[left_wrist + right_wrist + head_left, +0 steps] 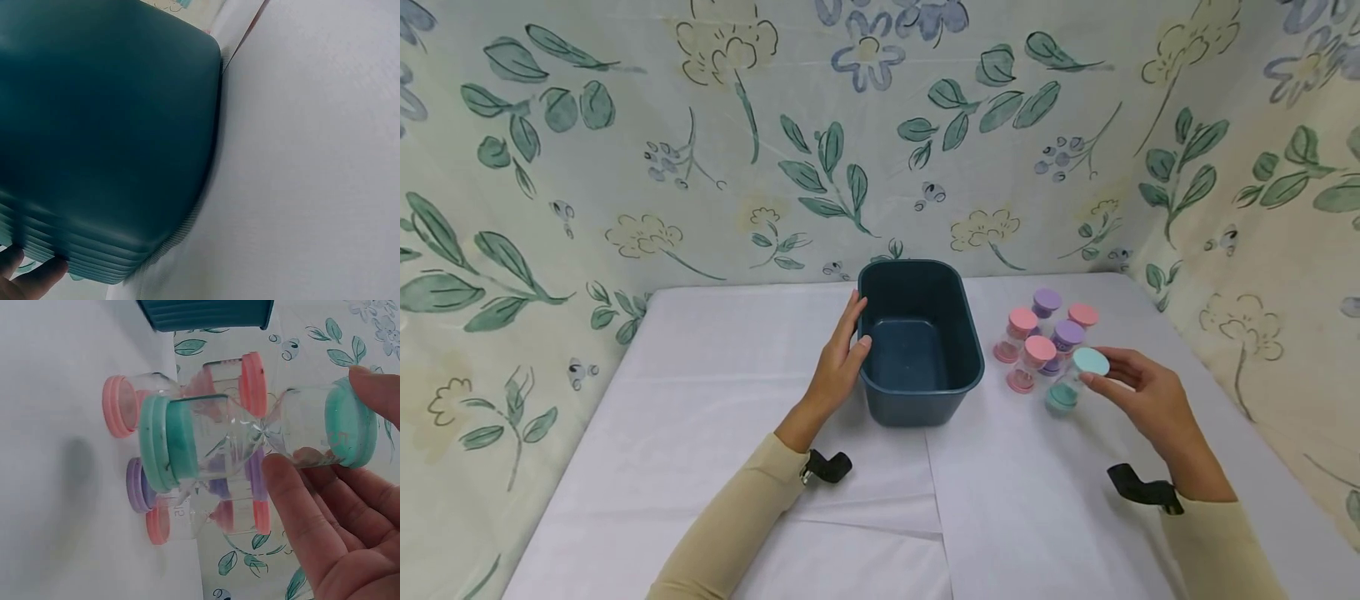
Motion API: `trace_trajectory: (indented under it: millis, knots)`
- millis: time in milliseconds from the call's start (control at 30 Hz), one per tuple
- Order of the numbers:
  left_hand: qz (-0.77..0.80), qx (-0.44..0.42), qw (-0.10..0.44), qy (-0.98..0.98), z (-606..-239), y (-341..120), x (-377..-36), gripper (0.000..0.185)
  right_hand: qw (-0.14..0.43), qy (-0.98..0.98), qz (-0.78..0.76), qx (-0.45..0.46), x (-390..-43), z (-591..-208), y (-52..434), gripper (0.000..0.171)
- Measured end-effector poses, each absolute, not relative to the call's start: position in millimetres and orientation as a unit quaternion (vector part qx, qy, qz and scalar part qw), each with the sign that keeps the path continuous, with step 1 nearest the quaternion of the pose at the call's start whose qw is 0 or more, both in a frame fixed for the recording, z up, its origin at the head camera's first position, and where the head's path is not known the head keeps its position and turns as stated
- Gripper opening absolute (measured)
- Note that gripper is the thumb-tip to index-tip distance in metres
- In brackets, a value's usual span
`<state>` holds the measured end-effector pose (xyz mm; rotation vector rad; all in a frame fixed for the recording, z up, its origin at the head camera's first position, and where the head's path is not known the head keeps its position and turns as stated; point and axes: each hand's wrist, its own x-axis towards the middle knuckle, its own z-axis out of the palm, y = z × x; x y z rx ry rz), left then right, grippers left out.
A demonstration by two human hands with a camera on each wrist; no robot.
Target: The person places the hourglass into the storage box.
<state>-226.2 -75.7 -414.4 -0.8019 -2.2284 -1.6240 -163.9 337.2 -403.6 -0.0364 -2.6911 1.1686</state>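
Note:
A clear sand timer with teal caps (1063, 398) is pinched near its upper cap by the thumb and fingers of my right hand (1150, 402). It leans slightly, its teal sand lies in the lower bulb, and its base looks raised off the cloth in the right wrist view. Right behind it stand pink-capped sand timers (1022, 321) and purple-capped sand timers (1067, 335), partly hiding one another. My left hand (835, 367) rests against the left side of a dark teal plastic bin (921, 408); in the left wrist view its fingertips (47, 275) touch the ribbed wall.
A white cloth (722, 400) with creases and a seam covers the table. Floral fabric (865, 167) hangs behind the table and along both sides. The bin stands at the back middle, left of the timers, its inner floor visible.

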Motion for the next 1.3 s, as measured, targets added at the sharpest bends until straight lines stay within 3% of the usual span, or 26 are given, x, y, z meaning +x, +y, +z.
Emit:
trace_trajectory:
  millis: [667,1300]
  knots:
    - [-0.561,-0.276,0.146,-0.767,-418,-74,-224,0.053,0.141,-0.895,0.422,0.024,-146,-352,315,0.048]
    - [-0.570,-0.271,0.147,-0.761,-421,-71,-222,0.051,0.164,-0.858,0.471,0.125,-159,-321,288,0.043]
